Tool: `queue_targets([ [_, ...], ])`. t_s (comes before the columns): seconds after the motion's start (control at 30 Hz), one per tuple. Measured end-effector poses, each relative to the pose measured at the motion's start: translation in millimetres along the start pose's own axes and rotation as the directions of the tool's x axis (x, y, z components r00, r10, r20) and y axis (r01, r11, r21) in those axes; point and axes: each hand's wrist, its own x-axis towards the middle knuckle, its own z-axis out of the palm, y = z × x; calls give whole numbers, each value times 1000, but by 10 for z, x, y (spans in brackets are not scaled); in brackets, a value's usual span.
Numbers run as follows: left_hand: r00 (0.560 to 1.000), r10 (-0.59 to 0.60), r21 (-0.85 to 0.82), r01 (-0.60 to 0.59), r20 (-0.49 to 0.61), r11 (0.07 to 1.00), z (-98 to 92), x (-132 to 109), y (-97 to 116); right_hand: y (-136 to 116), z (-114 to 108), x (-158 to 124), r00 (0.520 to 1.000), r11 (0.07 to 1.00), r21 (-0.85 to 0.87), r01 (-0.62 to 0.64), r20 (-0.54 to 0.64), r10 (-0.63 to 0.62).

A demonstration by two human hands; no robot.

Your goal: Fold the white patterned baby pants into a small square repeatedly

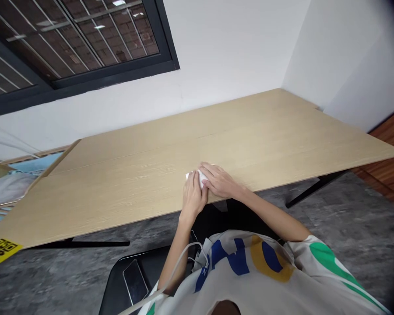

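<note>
A small white object (202, 178), perhaps folded paper or cloth, lies at the front edge of the light wooden table (144, 175). My left hand (194, 192) is over its left side, fingers together and pressed on it. From the right, my right hand (218, 180) holds the same object, with its fingers bent over the top. The two hands nearly touch, and they cover most of the white object, so its full shape is hidden.
A phone (135, 282) lies on a black chair (114, 280) below the table. A white cable (180, 258) crosses near my left forearm. Boxes with blue and white material (13, 188) stand at left. A yellow label (1, 253) marks the table's left corner.
</note>
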Motion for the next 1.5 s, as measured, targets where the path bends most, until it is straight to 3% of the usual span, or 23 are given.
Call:
queue_targets([
  [0.1, 988, -35, 101, 20, 152, 995, 85, -12, 38, 43, 88, -49, 995, 1000, -24, 4, 100, -1],
  [0.2, 970, -90, 161, 54, 227, 985, 70, -45, 10, 110, 128, -110, 989, 999, -32, -38, 143, 43],
  [0.43, 941, -167, 118, 137, 294, 983, -84, -96, -93, 201, 32, -191, 970, 990, 75, -116, 223, 97],
  [0.73, 915, -149, 104, 118, 374, 988, -219, 15, -99, 281, -66, -167, 948, 976, 167, -138, 309, 81],
  [1.17, 911, -151, 97, 123, 384, 988, -304, 188, -111, 393, -98, -42, 914, 968, 183, -175, 396, 91],
  [1.5, 919, -141, 111, 107, 367, 988, -283, 207, -159, 420, -39, -37, 935, 960, 222, -173, 342, 89],
])
